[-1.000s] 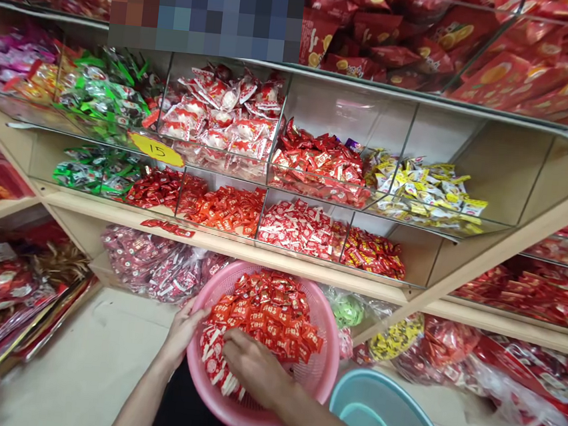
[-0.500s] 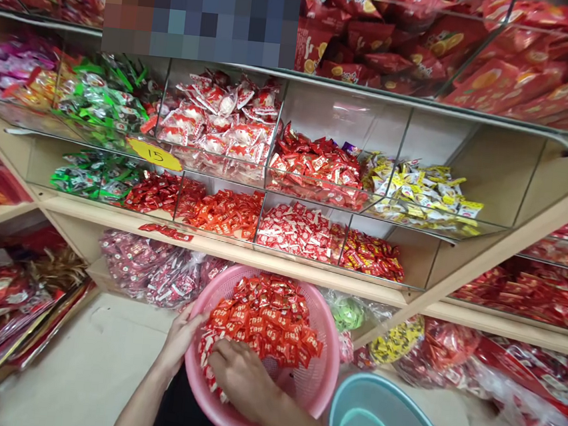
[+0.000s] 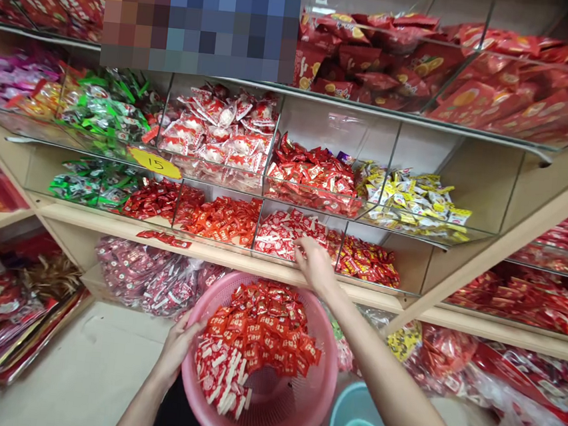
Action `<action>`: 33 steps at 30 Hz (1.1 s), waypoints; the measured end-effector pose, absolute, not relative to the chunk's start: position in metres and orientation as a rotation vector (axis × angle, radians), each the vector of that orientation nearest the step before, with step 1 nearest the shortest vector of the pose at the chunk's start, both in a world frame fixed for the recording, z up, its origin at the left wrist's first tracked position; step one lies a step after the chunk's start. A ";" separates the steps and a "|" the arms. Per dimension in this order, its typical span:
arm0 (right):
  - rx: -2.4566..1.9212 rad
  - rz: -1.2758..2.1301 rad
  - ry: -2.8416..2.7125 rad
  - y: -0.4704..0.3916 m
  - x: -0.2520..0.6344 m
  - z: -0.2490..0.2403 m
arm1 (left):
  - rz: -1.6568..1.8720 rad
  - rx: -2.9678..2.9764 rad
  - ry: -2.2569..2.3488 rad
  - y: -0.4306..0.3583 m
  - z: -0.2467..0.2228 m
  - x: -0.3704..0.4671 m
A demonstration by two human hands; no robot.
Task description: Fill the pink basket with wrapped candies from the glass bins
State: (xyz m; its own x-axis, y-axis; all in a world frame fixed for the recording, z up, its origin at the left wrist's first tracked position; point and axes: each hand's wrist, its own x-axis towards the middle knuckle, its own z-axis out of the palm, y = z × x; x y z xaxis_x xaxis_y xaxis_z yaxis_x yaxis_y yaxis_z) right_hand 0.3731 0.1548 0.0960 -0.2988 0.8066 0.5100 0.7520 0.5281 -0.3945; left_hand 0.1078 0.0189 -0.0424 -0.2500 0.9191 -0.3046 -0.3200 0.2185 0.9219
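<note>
A pink plastic basket (image 3: 318, 404) sits low in front of me, with my left hand (image 3: 176, 351) closed on its left rim. Inside it, red-wrapped candies (image 3: 268, 325) cover the far side and red-and-white wrapped candies (image 3: 221, 374) lie at the near left. Part of the basket's floor shows at the near right. My right hand (image 3: 313, 263) is raised past the far rim, at the front of a clear shelf bin of red-and-white candies (image 3: 282, 231). Its fingers are loosely bent with nothing visible in them, and the fingertips are partly hard to make out.
A light blue tub (image 3: 369, 419) stands right of the basket, partly behind my right forearm. Clear dividers separate the candy bins, and a wooden shelf edge (image 3: 220, 252) runs below them. A yellow price tag (image 3: 154, 162) hangs on the upper row. Bagged candies (image 3: 158, 271) lie underneath.
My right hand has moved up and away from the basket to the shelf bin. The red-and-white candies that it covered now show in the basket. My left hand stays on the rim.
</note>
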 end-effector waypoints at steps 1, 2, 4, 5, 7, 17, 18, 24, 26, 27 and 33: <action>-1.310 0.110 -2.049 0.170 0.379 0.096 | 1.337 0.641 1.312 0.019 -0.042 0.108; -1.349 0.120 -2.015 0.182 0.383 0.094 | 1.340 0.644 1.307 0.018 -0.042 0.108; -1.397 0.147 -1.971 0.201 0.387 0.088 | 1.347 0.644 1.297 0.018 -0.042 0.108; -1.413 0.155 -1.955 0.207 0.388 0.083 | 1.352 0.641 1.295 0.018 -0.041 0.108; -1.437 0.161 -1.925 0.212 0.386 0.074 | 1.359 0.626 1.298 0.018 -0.041 0.108; -1.546 0.134 -1.882 0.215 0.386 0.057 | 1.325 0.634 1.353 0.020 -0.040 0.107; -1.542 0.135 -1.885 0.215 0.386 0.057 | 1.319 0.639 1.352 0.019 -0.040 0.107; -1.495 0.116 -1.882 0.213 0.385 0.059 | 1.331 0.631 1.333 0.019 -0.038 0.108; -1.494 0.115 -1.859 0.212 0.385 0.059 | 1.334 0.630 1.343 0.019 -0.038 0.108; -1.496 0.114 -1.846 0.211 0.385 0.059 | 1.336 0.629 1.346 0.020 -0.038 0.108; -1.473 0.126 -1.700 0.208 0.386 0.057 | 1.340 0.642 1.336 0.020 -0.039 0.108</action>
